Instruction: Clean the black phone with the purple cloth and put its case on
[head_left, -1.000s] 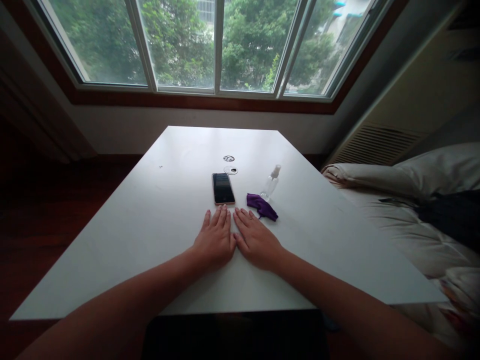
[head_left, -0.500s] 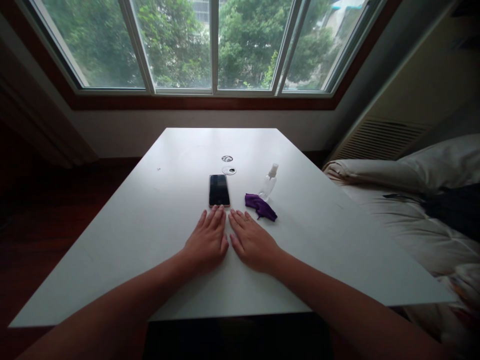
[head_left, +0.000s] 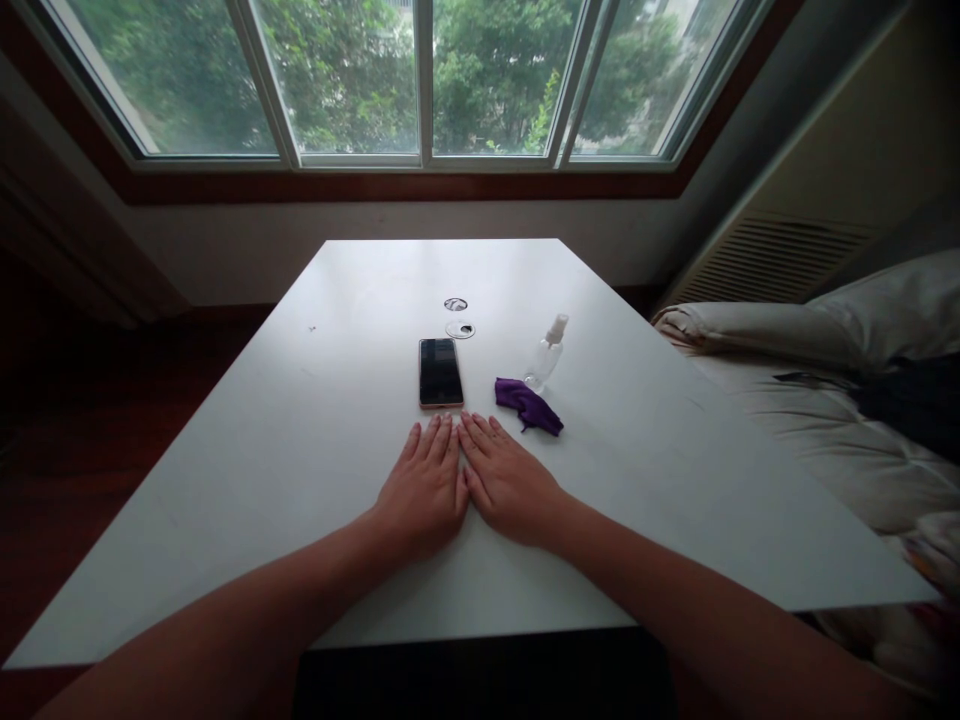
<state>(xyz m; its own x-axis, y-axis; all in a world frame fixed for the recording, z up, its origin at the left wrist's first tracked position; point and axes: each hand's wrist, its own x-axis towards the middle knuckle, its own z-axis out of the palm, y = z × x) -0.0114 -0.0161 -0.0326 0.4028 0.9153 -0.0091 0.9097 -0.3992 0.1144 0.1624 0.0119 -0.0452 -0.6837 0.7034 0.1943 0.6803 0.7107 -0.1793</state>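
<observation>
My left hand (head_left: 424, 488) lies flat on the white table (head_left: 247, 470), fingers stretched out and holding nothing. Beside it rests my right hand (head_left: 511, 484), also flat and open, with the two hands touching at the fingertips and thumbs. Just beyond the left fingertips is a smartphone (head_left: 440, 373), its dark screen facing up. A crumpled purple cloth (head_left: 528, 406) lies ahead of my right hand. Behind the cloth stands a clear spray bottle (head_left: 549, 352) with a whitish top.
Two round inserts, a far one (head_left: 455, 304) and a nearer one (head_left: 460, 329), are set in the tabletop beyond the phone. A wide window (head_left: 424, 80) is behind the table. At the right is a cushioned seat (head_left: 772, 400) with dark fabric (head_left: 911, 410) on it.
My left hand has slid slightly right and back from the phone's near edge, and now meets my right hand. The view has tilted down a little. Phone, cloth and bottle keep their places.
</observation>
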